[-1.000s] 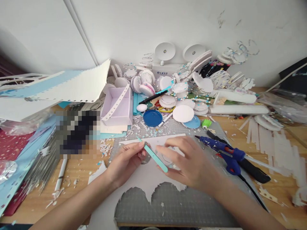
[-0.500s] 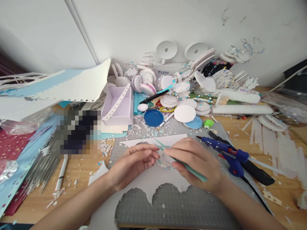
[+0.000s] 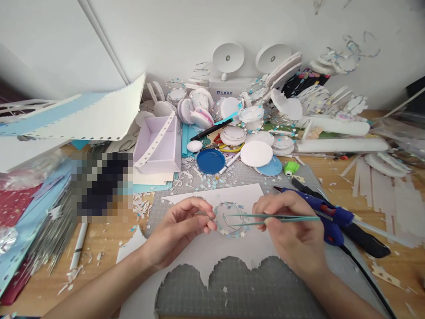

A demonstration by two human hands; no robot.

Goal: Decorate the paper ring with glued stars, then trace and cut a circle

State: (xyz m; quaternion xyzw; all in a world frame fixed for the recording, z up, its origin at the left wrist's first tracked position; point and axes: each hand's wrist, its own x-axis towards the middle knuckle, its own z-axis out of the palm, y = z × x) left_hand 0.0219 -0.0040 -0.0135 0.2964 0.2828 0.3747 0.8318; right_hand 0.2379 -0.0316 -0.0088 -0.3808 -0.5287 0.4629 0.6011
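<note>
My left hand (image 3: pixel 186 228) pinches the left edge of a thin wire ring (image 3: pixel 244 232) dotted with small pale blue and white flower shapes. Behind the ring lies a white paper sheet (image 3: pixel 212 248) with a scalloped, torn-looking lower edge. Teal tweezers (image 3: pixel 282 218) rest between the thumb and fingers of my right hand (image 3: pixel 292 230). They point left across the ring, their two tips apart and over its middle. Whether anything tiny sits between the tips, I cannot tell.
A grey cutting mat (image 3: pixel 219 288) lies under the paper. To the right is a blue glue gun (image 3: pixel 325 212) with its cord. A blue lid (image 3: pixel 210 161), a lilac box (image 3: pixel 157 146) and white discs (image 3: pixel 256 153) stand behind. Thin wires (image 3: pixel 56 230) lie left. Paper scraps are scattered around.
My right hand has shifted right and turned the tweezers from slanting to nearly level, tips apart. The ring shows more fully now. My left hand has moved slightly left.
</note>
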